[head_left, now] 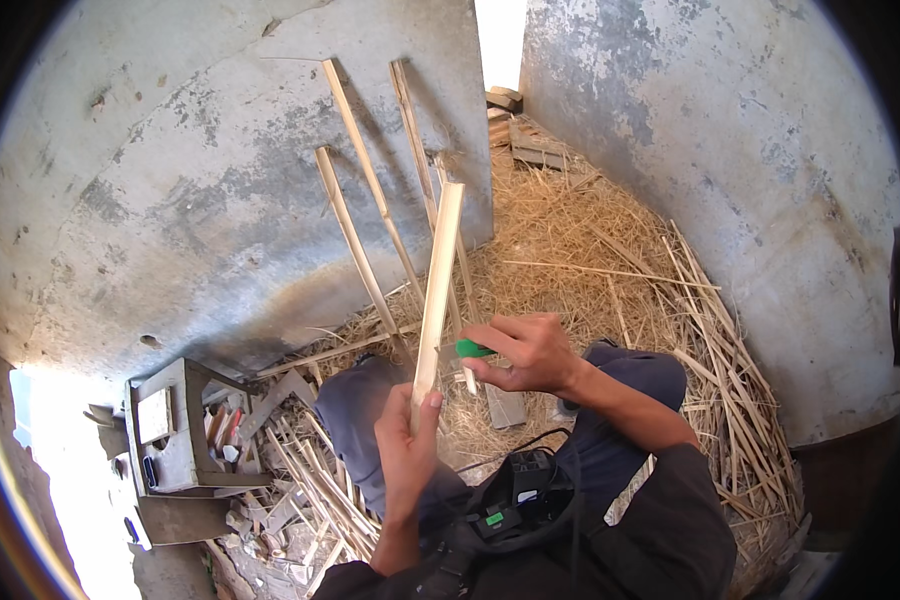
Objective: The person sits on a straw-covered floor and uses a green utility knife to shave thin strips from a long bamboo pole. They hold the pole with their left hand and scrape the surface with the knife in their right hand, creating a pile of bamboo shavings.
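Observation:
My left hand point(408, 438) is closed round the lower end of a pale split bamboo strip point(439, 275), which rises tilted away from me and leans slightly right at its top. My right hand point(532, 350) grips the green handle of a knife point(473, 348). Its short grey blade lies against the right edge of the strip, a little above my left thumb. How far the blade bites into the bamboo is too small to tell.
Several bamboo strips point(355, 240) lean on the grey wall point(210, 180). Straw-like shavings point(560, 220) cover the floor, with long strips point(735, 390) piled at right. A wooden stool point(175, 385) holding small tools stands at left. Black equipment point(520, 490) rests at my lap.

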### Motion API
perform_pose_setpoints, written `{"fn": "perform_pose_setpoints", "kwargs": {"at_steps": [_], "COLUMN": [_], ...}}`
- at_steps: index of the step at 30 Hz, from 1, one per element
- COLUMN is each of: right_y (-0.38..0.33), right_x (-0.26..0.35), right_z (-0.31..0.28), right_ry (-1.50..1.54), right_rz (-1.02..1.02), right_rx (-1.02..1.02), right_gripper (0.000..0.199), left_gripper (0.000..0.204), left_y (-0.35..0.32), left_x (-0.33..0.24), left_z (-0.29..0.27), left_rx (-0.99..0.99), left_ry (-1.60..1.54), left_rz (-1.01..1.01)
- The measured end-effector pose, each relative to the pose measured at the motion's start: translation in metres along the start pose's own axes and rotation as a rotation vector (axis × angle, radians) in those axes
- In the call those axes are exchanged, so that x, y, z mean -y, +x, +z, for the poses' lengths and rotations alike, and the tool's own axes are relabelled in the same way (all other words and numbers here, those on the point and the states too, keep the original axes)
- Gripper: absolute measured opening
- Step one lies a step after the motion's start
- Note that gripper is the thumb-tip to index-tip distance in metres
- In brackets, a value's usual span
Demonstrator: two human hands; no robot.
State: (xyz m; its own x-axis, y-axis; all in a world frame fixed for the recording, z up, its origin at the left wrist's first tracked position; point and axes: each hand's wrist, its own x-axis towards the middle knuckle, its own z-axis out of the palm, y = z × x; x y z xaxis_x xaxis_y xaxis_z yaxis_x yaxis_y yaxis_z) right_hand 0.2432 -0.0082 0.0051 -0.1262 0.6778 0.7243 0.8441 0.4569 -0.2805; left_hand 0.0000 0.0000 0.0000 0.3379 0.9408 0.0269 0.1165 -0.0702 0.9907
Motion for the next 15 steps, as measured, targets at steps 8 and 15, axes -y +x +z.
{"fn": "perform_pose_setpoints", "kwargs": {"at_steps": [8,15], "right_y": [0.005,0.011], "right_x": [-0.022,-0.064], "right_z": [-0.005,-0.023], "right_ry": [0.04,-0.051], "right_rz": [0.12,0.227], "right_rx": [-0.122,-0.249], "right_gripper": [0.03,0.033], "left_gripper": [0.02,0.023], "left_y": [-0.014,-0.03], "left_x": [0.009,0.022], "left_z": [-0.004,-0.002], "left_rx": [0.007,0.065], "left_ry": [0.019,0.027], "left_rz": [-0.054,-0.08]}}
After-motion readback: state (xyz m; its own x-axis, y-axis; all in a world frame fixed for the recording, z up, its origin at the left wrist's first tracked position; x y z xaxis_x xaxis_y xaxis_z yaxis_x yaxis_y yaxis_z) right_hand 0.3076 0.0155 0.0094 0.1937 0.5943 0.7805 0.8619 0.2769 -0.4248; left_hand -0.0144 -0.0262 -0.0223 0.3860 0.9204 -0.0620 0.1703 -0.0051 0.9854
